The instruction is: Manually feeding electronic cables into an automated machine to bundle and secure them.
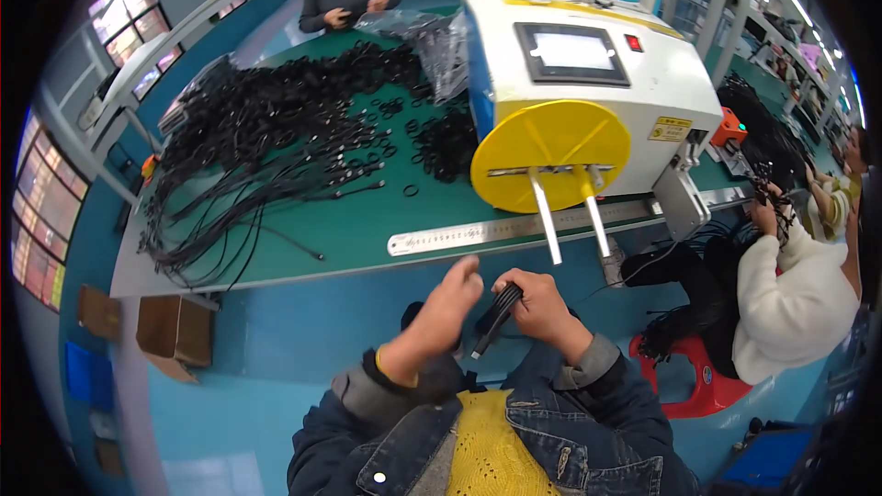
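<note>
A coiled black cable (498,314) with a metal-tipped connector at its lower end is gripped in my right hand (544,305), just in front of the table edge. Close to its left, my left hand (445,305) is raised and slightly blurred, its fingers stretched out and apart from the coil. I see nothing held in it. Above both hands, a white machine (597,73) with a screen stands on the green table. Its yellow disc (551,142) faces me, and two metal prongs (544,216) stick out from it toward my hands.
A steel ruler (441,239) lies along the table's front edge. Black cables (230,184) and a heap of small black rings (303,83) cover the left side. A cardboard box (175,331) and red stool (698,381) stand below. Co-workers sit across and at right.
</note>
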Demonstrator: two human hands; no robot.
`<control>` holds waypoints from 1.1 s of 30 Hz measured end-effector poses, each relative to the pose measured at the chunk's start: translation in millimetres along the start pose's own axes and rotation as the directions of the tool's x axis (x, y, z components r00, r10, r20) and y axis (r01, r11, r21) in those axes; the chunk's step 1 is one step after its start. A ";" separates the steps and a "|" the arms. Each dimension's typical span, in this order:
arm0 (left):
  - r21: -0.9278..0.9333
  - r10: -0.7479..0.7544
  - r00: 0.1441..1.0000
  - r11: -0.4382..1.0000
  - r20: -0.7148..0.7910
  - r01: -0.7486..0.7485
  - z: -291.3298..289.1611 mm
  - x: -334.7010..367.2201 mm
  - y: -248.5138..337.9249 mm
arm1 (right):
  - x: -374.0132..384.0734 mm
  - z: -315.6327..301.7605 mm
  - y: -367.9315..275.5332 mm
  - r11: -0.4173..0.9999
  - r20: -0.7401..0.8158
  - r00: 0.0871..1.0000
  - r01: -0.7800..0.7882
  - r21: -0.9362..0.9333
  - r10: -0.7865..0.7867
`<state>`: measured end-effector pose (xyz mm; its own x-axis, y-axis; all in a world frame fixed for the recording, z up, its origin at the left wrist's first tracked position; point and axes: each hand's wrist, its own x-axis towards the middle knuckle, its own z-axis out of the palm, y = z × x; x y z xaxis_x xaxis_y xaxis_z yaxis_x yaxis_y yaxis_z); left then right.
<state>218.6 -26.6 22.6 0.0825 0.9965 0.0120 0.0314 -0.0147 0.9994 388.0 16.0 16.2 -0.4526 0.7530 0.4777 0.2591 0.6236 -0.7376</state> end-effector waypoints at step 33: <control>0.234 -0.671 0.528 0.707 0.521 0.668 -32.6 19.4 -12.6 | 1.6 46.1 23.5 0.977 0.268 0.946 -0.144 -0.158 0.183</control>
<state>187.4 -4.4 11.2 0.5413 0.4928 -0.6812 0.3100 0.6361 0.7065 354.0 22.2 -22.4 -0.6094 0.7700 0.1890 0.4531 0.5339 -0.7139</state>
